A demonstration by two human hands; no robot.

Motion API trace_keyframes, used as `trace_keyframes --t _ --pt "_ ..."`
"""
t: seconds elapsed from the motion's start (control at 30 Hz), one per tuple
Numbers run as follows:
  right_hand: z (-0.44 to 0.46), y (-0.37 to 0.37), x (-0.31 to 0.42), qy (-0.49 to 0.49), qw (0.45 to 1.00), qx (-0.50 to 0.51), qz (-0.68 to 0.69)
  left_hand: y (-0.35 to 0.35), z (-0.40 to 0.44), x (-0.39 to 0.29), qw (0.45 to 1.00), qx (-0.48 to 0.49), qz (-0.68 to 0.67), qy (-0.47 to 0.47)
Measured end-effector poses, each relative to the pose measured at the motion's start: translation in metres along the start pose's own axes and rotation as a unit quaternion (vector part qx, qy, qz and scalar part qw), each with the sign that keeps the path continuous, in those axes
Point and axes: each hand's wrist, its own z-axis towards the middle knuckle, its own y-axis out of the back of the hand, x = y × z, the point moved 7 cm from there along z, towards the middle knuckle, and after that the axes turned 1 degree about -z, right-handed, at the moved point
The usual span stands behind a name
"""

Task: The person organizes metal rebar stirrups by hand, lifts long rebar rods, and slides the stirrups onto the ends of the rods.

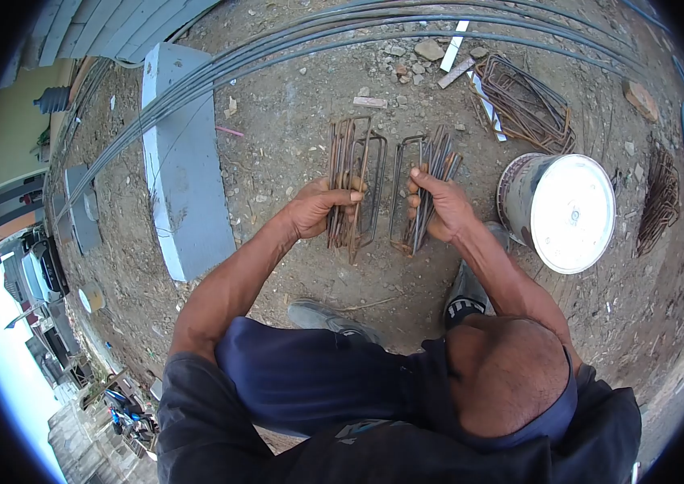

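My left hand point(316, 207) is closed round a bundle of rusty rebar stirrups point(344, 161), bent into narrow rectangles, thumb across the front. A second bundle of rebar stirrups point(436, 153) is gripped in my right hand point(442, 206), with the thumb pointing up along the rods. Both bundles are held roughly upright in front of my knees, a small gap apart. Loops from each stick out toward the other. Most of my fingers are hidden behind the rods.
To my right stand an upturned white bucket point(574, 214), a pile of stirrups point(523, 105) and another stirrup heap point(659, 202). A grey slab point(185, 161) lies left. Long steel bars point(310, 36) cross the far ground. My shoes point(330, 316) rest on dirt with scattered stones point(429, 50).
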Motion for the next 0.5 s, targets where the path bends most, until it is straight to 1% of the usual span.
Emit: trace_keyframes --t 0.03,0.13,0.23,0.33,0.43,0.5 --pt "0.000 0.001 -0.002 -0.001 1.000 -0.016 0.000 -0.003 -0.001 -0.002 1.000 0.014 0.009 -0.005" --pt "0.004 0.007 -0.003 0.002 1.000 -0.019 0.008 -0.014 -0.007 -0.008 0.998 0.070 0.003 -0.007" --pt "0.009 0.011 -0.004 0.002 1.000 -0.017 0.004 -0.020 -0.009 -0.011 0.996 0.081 -0.023 -0.007" --pt "0.005 0.005 0.000 0.015 0.998 -0.002 0.058 -0.021 -0.009 -0.008 0.995 0.099 -0.027 -0.004" --pt "0.003 0.010 0.002 0.011 0.996 -0.009 0.091 -0.015 -0.010 -0.004 0.996 0.088 -0.020 0.007" --pt "0.004 0.013 0.004 0.024 0.995 0.005 0.093 -0.012 -0.011 -0.004 0.998 0.064 0.006 -0.002"
